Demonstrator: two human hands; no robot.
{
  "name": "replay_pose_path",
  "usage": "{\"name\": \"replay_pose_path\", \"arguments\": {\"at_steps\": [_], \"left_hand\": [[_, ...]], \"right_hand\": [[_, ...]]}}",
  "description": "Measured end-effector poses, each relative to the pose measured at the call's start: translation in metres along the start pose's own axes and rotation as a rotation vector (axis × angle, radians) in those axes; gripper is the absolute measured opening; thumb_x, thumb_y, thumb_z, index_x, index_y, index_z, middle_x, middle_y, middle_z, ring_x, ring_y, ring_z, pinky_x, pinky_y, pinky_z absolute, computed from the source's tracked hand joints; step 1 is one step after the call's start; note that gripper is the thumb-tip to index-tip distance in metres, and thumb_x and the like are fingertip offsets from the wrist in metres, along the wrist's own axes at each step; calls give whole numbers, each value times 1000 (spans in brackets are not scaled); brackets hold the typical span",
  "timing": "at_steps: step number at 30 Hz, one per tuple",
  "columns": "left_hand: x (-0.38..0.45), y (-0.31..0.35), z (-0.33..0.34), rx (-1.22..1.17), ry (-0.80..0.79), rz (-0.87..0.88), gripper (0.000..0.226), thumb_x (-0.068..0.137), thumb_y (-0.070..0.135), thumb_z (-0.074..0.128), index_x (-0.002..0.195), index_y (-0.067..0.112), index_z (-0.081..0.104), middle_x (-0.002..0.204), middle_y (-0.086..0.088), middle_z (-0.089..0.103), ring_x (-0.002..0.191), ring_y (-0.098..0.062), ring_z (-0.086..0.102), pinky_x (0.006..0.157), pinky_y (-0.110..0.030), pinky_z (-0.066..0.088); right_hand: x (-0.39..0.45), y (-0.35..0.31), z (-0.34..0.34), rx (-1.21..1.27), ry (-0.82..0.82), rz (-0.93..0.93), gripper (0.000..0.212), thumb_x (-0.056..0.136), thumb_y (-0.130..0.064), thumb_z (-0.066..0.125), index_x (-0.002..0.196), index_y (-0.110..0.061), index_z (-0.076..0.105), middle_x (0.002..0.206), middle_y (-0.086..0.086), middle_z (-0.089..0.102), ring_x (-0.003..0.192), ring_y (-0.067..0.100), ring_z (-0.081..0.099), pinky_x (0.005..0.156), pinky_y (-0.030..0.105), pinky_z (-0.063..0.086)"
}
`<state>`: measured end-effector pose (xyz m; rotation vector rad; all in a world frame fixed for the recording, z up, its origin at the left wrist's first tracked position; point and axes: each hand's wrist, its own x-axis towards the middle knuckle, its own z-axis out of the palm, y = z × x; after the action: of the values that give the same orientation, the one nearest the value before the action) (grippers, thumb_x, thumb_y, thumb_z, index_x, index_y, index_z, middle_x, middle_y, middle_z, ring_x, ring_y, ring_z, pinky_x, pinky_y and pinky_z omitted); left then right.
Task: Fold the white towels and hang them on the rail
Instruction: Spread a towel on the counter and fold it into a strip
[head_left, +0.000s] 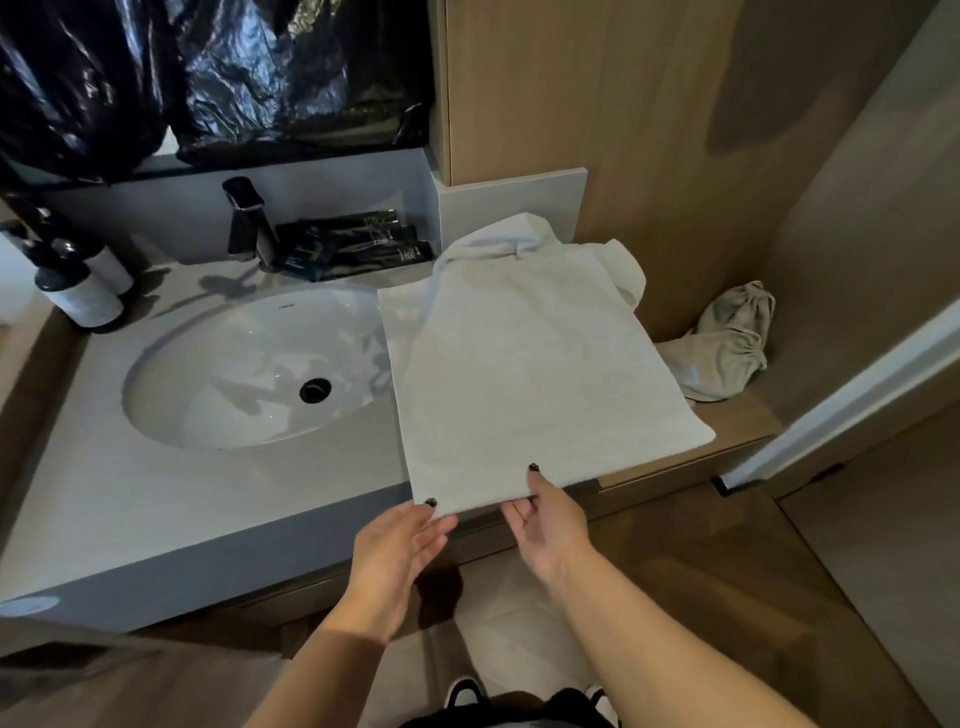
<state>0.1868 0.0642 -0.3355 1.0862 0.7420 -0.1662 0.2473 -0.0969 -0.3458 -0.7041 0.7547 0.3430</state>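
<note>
A white towel (535, 374) lies spread flat on the right end of the grey vanity counter (156, 499), its near edge hanging just over the front. Its far end is bunched against the wall. My left hand (400, 545) pinches the near left corner, thumb on top and fingers underneath. My right hand (550, 519) pinches the same near edge a little to the right, thumb on top. No rail is in view.
An oval white sink (249, 364) with a black drain fills the counter's middle, a black tap (249, 223) behind it. Dark toiletry packets (353, 244) lie by the tap, pump bottles (78, 280) at far left. A grey cloth bag (727, 343) sits on the wooden shelf at right.
</note>
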Motion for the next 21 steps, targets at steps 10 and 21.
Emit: {"name": "replay_pose_path", "arguments": {"at_steps": [10,21], "left_hand": [[3,13,-1,122,119,156,26,99,11,55,122,22,55,87,-12,77,78,-23,75,75,-35,56],[-1,16,14,142,262,240,30,103,12,45,115,24,70,81,-12,75,66,-14,64,70,-29,51]], "right_hand": [[17,-92,-49,-48,304,-206,16,94,-5,62,110,-4,63,92,10,73,83,20,72,66,30,57],[41,-191,-91,-548,185,-336,44,97,-3,51,133,-27,57,110,11,66,69,20,72,58,30,58]]}}
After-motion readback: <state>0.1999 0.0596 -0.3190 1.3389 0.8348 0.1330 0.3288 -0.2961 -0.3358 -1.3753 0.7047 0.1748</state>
